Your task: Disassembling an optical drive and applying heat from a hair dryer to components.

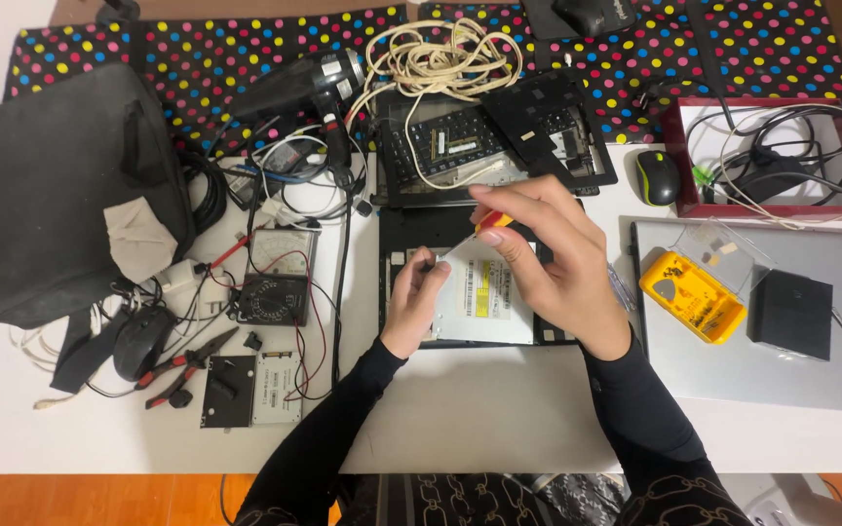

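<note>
A: What's nearest?
B: Two black sleeves, then bare counter [499,419]. Past that, the left hand [413,304] pinches the left edge of a silver drive [484,297] lying on an opened black laptop [403,248].
A: And the right hand [548,255]?
B: Its fingers [499,239] are closed around a red-and-yellow screwdriver [492,221], held over the drive's top edge.
A: Nearby?
B: A multimeter [275,282] left, a yellow case [691,295] right.

Three mice [657,176], two laptops [772,380], one multimeter [277,278]
</note>
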